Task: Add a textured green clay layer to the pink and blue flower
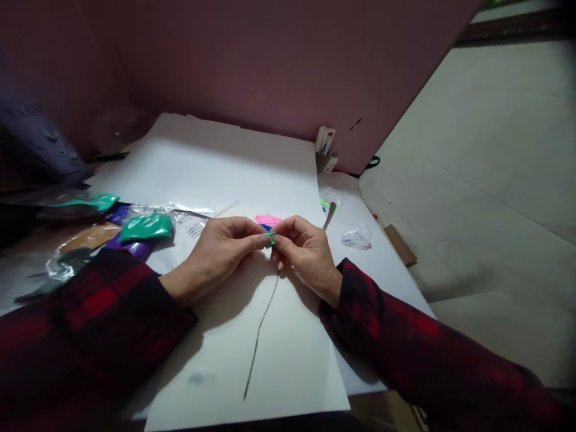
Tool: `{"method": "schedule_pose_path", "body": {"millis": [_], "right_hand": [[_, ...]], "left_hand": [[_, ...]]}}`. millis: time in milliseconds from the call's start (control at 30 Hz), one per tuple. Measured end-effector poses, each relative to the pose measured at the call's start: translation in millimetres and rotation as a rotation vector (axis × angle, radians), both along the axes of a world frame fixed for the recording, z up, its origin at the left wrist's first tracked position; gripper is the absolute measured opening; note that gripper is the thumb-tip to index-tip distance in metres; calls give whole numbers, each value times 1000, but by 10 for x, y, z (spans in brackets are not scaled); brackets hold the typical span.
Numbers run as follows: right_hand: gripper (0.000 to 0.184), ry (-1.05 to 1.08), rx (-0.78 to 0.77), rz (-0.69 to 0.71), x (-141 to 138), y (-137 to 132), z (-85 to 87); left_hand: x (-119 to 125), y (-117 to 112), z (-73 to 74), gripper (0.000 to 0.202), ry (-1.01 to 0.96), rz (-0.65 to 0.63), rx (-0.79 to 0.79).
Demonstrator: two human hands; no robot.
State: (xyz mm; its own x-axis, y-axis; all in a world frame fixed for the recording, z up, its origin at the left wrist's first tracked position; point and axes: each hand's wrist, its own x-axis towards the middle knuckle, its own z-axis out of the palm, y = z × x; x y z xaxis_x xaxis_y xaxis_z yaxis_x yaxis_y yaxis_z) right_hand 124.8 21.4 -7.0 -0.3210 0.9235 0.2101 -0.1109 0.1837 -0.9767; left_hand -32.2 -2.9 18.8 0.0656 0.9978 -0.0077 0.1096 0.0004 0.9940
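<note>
Near the middle of the desk [211, 162], the fingers of the left hand [220, 249] and right hand [306, 252] pinch a green strip [270, 239] at the top of a thin wire [261, 330]. Only that tip seems wrapped; the wire below looks bare.

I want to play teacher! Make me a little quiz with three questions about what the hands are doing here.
1. What do the left hand and the right hand pinch between their fingers?
A) a small green piece
B) a red ball
C) a yellow cup
2. True or false: the thin dark wire below the hands runs over a black cloth.
3. Fill in the gap: the packet with green stuff lies on the person's ___ side.

Key: 1 A. 2 False, it runs over the white paper. 3 Left.
</note>
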Motion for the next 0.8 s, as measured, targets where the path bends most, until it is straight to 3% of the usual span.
{"method": "schedule_pose_path", "body": {"millis": [200, 333, 567, 800], "right_hand": [[13, 8, 16, 47, 9, -21, 5], [13, -3, 80, 27, 1, -28, -13], [13, 15, 25, 1, -5, -14, -11], [10, 26, 64, -53, -6, -24, 32]], "left_hand": [[-24, 29, -5, 19, -2, 0, 7], [-26, 21, -19, 22, -5, -5, 6], [-4, -11, -1, 26, -131, -23, -22], [-10, 0, -33, 21, -117, -39, 3]]}}
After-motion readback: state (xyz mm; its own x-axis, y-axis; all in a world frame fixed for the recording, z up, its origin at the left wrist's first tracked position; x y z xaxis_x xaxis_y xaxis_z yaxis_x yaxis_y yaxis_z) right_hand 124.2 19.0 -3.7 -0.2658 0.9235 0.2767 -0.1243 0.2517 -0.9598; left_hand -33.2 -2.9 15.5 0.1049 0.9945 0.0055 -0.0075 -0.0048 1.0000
